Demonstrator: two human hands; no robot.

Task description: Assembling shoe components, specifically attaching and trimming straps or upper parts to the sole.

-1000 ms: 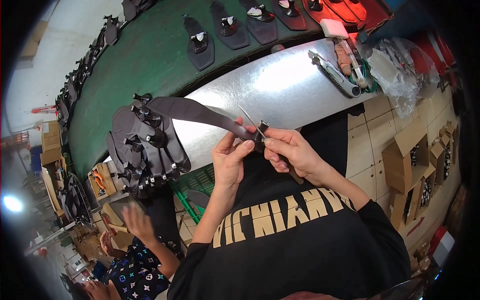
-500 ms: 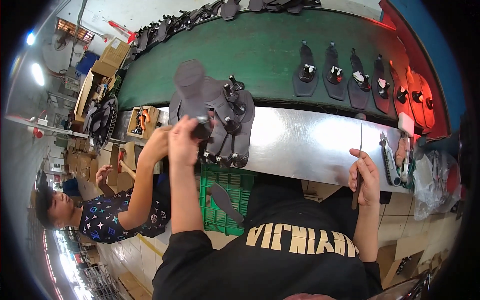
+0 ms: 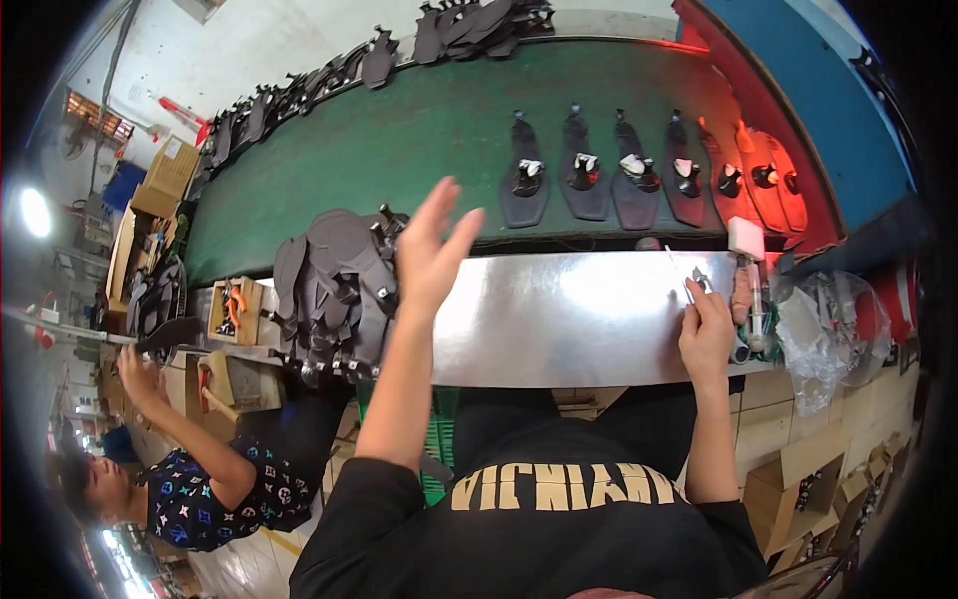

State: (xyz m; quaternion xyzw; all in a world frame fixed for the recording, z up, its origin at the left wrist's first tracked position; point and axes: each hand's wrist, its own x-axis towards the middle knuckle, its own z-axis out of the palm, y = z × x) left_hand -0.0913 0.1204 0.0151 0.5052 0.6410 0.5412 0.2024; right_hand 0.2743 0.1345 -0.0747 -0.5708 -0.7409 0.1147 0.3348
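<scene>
Now dark soles [image 3: 337, 232] are being kept heaped on the desk [image 3: 544, 324], the one just carried seemingly included; the left hand [image 3: 431, 255] is being held spread, emptied and thus freed, while a thin tool [image 3: 679, 273] is being gripped by the right hand [image 3: 707, 334].

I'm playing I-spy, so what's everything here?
Table: one, green, middle
Counter: one, silver, nearer side
Row soles: seven, dark or red-lit, table's right
Piled soles: many, dark, counter's left
Far soles: many, dark, table's back
Block: one, white, counter's right
Bag: one, clear, far right
Crate: one, green, below counter
Boxes: several, brown, both sides
Other person: one, dark shirt, lower left
Thin tool: one, silver, counter's right
Left hand: one, bare, near piled soles
Right hand: one, bare, gripping thin tool
</scene>
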